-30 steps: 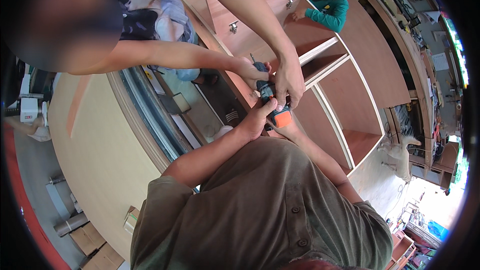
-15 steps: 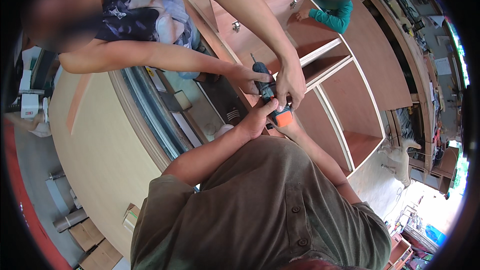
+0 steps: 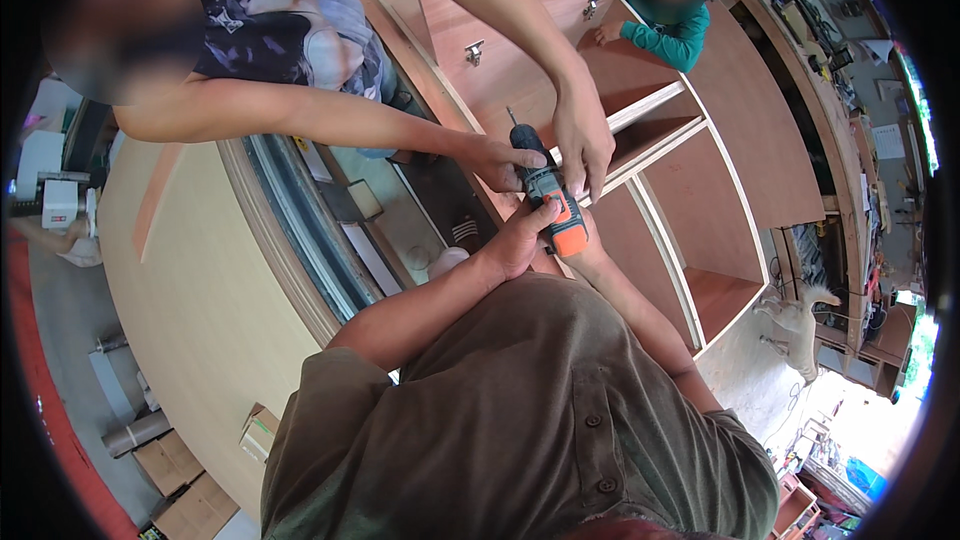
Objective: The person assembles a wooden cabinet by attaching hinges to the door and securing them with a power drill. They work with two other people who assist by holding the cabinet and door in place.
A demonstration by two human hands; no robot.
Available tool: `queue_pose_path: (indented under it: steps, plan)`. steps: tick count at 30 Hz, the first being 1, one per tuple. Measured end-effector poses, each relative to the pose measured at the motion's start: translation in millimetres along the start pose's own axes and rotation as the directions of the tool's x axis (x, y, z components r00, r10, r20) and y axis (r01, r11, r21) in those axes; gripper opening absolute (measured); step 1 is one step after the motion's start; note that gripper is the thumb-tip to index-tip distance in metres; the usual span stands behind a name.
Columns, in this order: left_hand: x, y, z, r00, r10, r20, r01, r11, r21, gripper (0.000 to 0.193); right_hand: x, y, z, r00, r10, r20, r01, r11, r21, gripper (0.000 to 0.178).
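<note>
A co-worker's hand (image 3: 583, 135) has drawn back slightly. Between left hand (image 3: 516, 240) and right hand (image 3: 589, 238), the drill (image 3: 547, 185) slants lengthwise, bit (image 3: 511, 115) pointing away, slightly leftward; the left's grip clamps it, the right's I can't tell.

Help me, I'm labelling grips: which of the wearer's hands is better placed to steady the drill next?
Probably the left hand: its thumb visibly rests on the drill. The right hand is mostly hidden by the drill, so I cannot judge its hold.
</note>
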State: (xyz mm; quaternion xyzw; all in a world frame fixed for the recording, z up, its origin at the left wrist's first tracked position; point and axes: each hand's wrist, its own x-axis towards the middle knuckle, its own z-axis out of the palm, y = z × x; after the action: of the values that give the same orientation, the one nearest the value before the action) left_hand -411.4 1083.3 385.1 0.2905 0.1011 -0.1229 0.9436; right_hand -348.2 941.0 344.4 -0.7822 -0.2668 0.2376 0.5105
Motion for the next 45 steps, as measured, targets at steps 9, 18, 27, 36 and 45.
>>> queue_pose_path:
  steps: [9,18,27,36,45]
  plan:
    - [-0.5,-18.0,-14.2,0.975,0.000,0.224,-0.028,0.992,0.123,0.073,5.7,-37.3,-43.4,0.963,-0.268,-0.031,0.237,0.895,-0.378,0.048]
    - [-19.0,-59.2,-134.6,0.888,0.041,-0.458,0.438,0.230,0.869,0.029,10.3,-22.9,-56.5,0.989,-0.108,-0.097,0.080,0.962,-0.261,0.043]
    - [33.7,-104.0,-216.8,0.843,0.411,-0.348,0.425,-0.111,0.899,0.018,6.9,2.0,-34.7,0.995,-0.013,-0.101,-0.001,0.991,-0.134,0.042]
    - [89.7,-145.1,-263.2,0.922,0.370,-0.116,0.289,-0.458,0.841,0.009,-26.0,12.4,-13.9,0.990,0.077,-0.120,-0.084,0.995,-0.057,0.055]
    - [82.3,-163.9,-287.9,0.887,0.460,-0.044,0.268,-0.433,0.860,0.011,-80.2,42.6,3.2,0.969,0.138,-0.207,-0.170,0.974,-0.148,0.060]
